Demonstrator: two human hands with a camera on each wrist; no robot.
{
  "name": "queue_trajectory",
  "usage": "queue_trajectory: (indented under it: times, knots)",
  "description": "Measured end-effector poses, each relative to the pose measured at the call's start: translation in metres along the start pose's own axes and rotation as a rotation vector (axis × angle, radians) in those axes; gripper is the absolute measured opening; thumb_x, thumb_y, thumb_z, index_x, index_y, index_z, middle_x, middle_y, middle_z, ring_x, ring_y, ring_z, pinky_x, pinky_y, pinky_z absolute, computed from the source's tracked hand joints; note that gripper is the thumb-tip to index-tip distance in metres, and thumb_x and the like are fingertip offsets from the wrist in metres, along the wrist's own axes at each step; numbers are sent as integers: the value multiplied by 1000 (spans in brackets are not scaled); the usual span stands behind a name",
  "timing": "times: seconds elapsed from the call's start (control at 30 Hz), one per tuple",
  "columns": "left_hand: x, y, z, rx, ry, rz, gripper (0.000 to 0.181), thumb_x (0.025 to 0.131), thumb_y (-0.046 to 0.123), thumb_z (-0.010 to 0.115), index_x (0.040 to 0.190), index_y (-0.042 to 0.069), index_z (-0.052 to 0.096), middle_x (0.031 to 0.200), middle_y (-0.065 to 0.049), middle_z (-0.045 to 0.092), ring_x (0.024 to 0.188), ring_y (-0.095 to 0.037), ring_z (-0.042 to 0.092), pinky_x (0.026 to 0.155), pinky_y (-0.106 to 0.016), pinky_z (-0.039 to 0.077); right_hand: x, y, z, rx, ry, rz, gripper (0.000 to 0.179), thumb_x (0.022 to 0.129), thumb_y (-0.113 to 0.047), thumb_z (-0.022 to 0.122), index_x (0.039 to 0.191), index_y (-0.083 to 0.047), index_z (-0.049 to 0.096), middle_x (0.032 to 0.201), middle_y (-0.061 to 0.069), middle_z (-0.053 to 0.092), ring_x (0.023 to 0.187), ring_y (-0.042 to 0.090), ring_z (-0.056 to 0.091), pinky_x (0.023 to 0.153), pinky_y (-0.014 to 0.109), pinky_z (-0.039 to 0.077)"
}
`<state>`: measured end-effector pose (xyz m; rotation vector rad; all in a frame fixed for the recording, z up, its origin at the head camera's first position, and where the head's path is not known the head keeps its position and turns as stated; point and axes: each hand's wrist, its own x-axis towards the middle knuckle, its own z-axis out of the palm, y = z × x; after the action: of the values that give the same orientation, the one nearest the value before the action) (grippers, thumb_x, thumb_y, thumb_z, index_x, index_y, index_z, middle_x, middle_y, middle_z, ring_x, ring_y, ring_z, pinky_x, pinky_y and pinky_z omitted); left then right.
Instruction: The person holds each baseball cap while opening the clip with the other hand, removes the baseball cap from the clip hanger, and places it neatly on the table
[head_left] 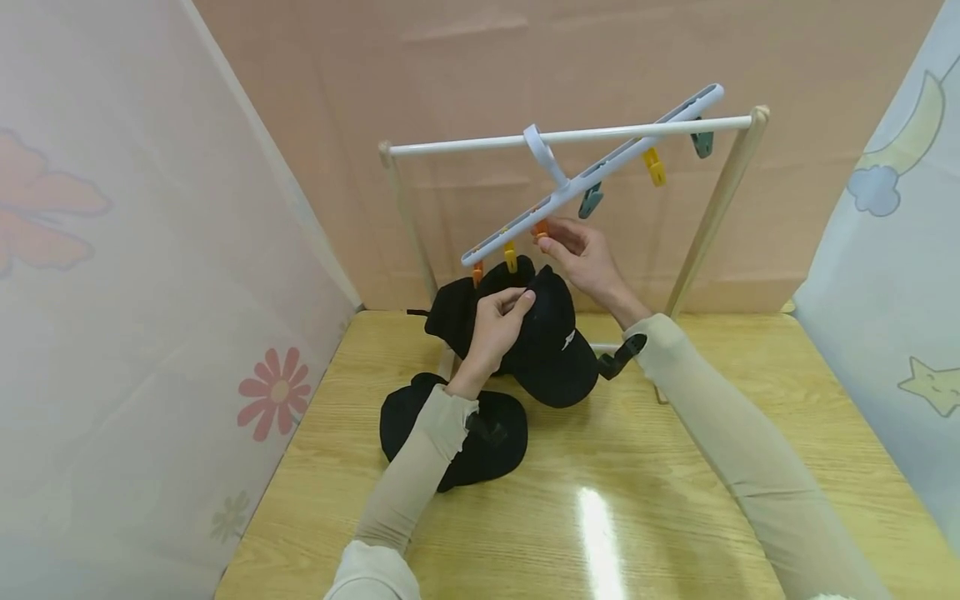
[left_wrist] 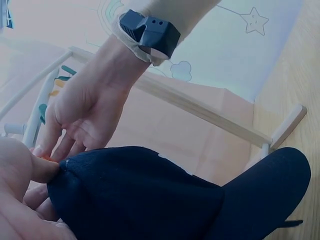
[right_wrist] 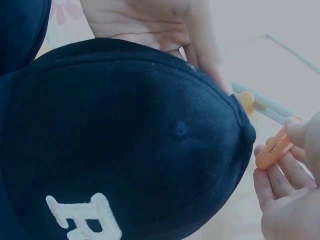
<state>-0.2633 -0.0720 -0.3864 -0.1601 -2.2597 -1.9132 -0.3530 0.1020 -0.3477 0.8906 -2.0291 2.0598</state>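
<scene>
My left hand (head_left: 497, 327) pinches the crown edge of a black baseball cap (head_left: 553, 354), which hangs brim down and bears a white letter patch (right_wrist: 92, 217) on its front. With thumb and fingers my right hand (head_left: 587, 257) pinches an orange clip (right_wrist: 274, 151) on the pale hanger (head_left: 600, 172). In the right wrist view this clip is just apart from the cap's top. Left of the held cap, another black cap (head_left: 448, 315) hangs below an orange clip (head_left: 477, 272), with more black fabric under a yellow clip (head_left: 511, 257).
The hanger hooks on the white bar of a wooden-legged rack (head_left: 708, 221) and tilts up to the right. Several grey-green and yellow clips (head_left: 654, 167) dangle from its right half. A further black cap (head_left: 491, 442) lies on the wooden table (head_left: 675, 500), under my left forearm.
</scene>
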Motion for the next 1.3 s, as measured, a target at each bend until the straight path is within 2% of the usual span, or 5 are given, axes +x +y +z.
queue_trajectory:
  times: [0.3,0.7,1.0,1.17,1.3]
  knots:
    - [-1,6,3,-34,8,51,23,107,18,66,116,1,79,101,-12,79,90,-9,62,85,-25,51,-3,-1,-6,-54,27,75,44,105,-17,71,145,-1,63,136,13,73,117,8,71,108,27,54]
    - [-11,12,3,-121,-20,28,24,108,14,64,123,-1,75,106,-12,77,95,-9,62,92,-26,50,-21,5,-12,-109,6,153,51,106,-25,70,151,-4,58,147,19,64,136,29,62,114,31,50]
    - [-16,14,6,-175,-25,34,24,108,12,63,124,-4,73,102,-1,72,95,-10,59,90,-27,49,-38,13,-22,-155,-8,164,52,107,-21,67,151,2,54,146,22,64,133,28,63,108,20,51]
    - [-21,16,7,-180,-24,34,26,109,12,62,127,-4,71,110,-11,73,100,-11,60,97,-30,49,-48,15,-28,-178,-4,199,50,108,-25,66,151,-1,56,147,22,63,132,26,63,106,19,50]
    - [-24,16,8,-201,-16,43,27,109,11,62,128,-5,71,113,-15,74,100,-11,61,96,-28,50,-59,14,-33,-202,-10,228,50,109,-28,64,151,-2,56,148,21,62,130,22,64,104,17,50]
